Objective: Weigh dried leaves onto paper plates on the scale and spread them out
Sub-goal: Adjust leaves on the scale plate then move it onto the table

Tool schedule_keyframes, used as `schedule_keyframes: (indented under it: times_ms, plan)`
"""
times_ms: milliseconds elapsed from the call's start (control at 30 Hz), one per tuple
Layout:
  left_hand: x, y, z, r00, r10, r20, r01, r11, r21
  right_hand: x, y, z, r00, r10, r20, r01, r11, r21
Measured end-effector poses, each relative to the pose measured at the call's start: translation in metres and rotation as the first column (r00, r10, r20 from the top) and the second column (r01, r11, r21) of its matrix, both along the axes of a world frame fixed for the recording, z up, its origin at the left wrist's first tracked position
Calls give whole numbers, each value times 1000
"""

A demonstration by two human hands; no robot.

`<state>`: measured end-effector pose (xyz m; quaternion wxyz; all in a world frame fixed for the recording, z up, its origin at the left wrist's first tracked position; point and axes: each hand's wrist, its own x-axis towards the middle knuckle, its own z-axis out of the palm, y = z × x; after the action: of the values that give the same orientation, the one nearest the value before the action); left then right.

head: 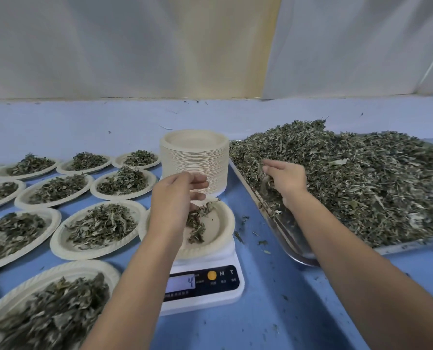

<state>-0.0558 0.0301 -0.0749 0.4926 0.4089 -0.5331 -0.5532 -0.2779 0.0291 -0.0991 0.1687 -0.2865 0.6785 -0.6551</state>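
Dried leaves (349, 178), crisp grey-green shreds, heap one steel tray (290, 236) right of the scale (232, 295); my right hand (285, 178) clutches a tuft there. My left hand (177, 198) hovers over the scale's round paper plate (226, 223), fingers loosely apart above a few leaves. Ten filled plates (59, 245) lie left of the scale, with one stack (197, 157) behind it.

Bare blue table (273, 299) between scale (210, 299) and tray (293, 248); plate stack (197, 157) just behind scale

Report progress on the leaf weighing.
Done: round beige paper plates at left hold spread dried leaves. In hand: the white digital scale under a sparse plate reads 4; the right hand grabs more from the metal tray. Left: a tall stack of empty plates.
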Motion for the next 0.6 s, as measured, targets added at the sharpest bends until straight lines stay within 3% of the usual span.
schedule_keyframes:
  times_ms: [133,267,367,467,600]
  plan:
    - [12,-7,0,994,60,-90,-52,995,82,35,5,24,965,226,131,-200,962,-186]
    - [26,-16,1,978,129,-166,-108,986,130,77,8,40,833,526,170,-470,836,-282]
    - [34,-22,-1,972,159,-173,-133,980,150,98,8,43,778,628,-22,-627,774,-93]
    - [39,-24,-1,980,116,-160,-94,986,138,112,8,42,704,664,-251,-663,741,101]
    - [37,-24,-1,990,13,-142,3,994,108,122,11,40,613,714,-338,-716,683,144]
